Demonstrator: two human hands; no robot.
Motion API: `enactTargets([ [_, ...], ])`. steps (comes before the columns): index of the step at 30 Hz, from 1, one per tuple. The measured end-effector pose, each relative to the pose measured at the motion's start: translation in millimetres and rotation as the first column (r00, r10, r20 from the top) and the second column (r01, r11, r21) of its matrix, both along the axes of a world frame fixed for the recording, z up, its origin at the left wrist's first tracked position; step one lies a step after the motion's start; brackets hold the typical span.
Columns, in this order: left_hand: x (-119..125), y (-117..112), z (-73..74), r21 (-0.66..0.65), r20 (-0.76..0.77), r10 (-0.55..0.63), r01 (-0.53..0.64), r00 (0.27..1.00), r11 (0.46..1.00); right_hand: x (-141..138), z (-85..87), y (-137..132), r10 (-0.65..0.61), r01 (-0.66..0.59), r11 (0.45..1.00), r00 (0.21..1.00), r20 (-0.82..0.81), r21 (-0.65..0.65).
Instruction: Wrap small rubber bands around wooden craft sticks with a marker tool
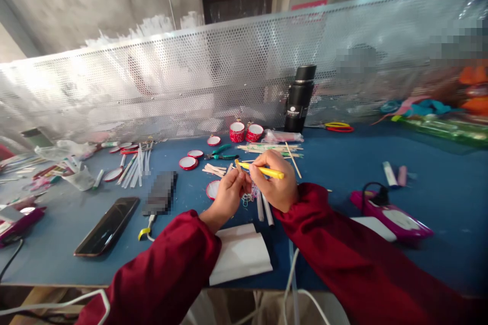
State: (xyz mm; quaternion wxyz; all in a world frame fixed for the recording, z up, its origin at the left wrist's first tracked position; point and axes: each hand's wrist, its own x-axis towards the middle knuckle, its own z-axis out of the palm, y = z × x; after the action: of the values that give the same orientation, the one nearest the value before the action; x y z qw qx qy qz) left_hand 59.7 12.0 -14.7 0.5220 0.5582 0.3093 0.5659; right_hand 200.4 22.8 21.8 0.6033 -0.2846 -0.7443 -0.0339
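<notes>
My right hand (278, 185) grips a yellow marker (270, 172) the way one holds a pen, its tip pointing left. My left hand (229, 194) pinches a small wooden stick (238, 164) upright, close to the marker's tip; whether they touch, I cannot tell. Just behind my left hand lie flat wooden sticks (214, 169) and green-handled pliers (221, 155). Under my hands, a tangle of small beaded chains or rings (248, 196) and pale glue sticks (260, 207) partly show. A folded white paper (244, 256) rests between my forearms.
Small red drums (237, 133) and a black thermos (300, 99) stand before the perforated metal screen (171, 81). Two phones, including a black one (108, 226), lie at left. A magenta power strip (396, 216) is at right, with scissors (338, 127) farther back.
</notes>
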Motion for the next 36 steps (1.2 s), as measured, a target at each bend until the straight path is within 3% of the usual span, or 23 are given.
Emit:
enactTargets([
  [20, 0.0, -2.4, 2.5, -0.016, -0.005, -0.015, 0.015, 1.000, 1.000, 1.0, -1.7, -0.4, -0.032, 0.028, 0.995, 0.999, -0.035, -0.092],
  [36, 0.0, -2.4, 2.6, -0.007, -0.007, -0.010, 0.010, 1.000, 1.000, -0.6, -1.3, -1.9, -0.014, 0.014, 0.999, 1.000, -0.006, -0.048],
])
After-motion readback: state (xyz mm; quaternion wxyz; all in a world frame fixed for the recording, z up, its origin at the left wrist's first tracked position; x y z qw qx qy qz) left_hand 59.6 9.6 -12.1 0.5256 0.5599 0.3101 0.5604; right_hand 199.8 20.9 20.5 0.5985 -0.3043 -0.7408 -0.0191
